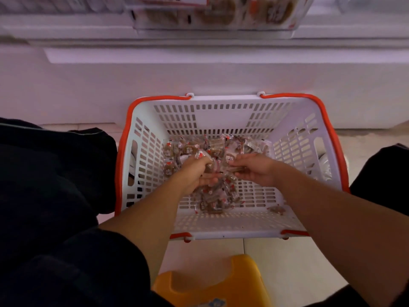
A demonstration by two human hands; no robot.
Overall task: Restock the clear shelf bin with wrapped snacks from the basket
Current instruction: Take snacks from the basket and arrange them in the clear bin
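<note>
While hands (230, 171) gather snacks (212, 196) | baskets (221, 116): 1 | hands: 2

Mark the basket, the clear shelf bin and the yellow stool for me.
basket (223, 119): head view, bare far wall.
clear shelf bin (217, 16): head view, front wall, at top of frame.
yellow stool (212, 282): head view, its seat top.

Single head-worn view, steeply downward and close over the basket (223, 231) (shelf bin (217, 16) at top edge)
</note>
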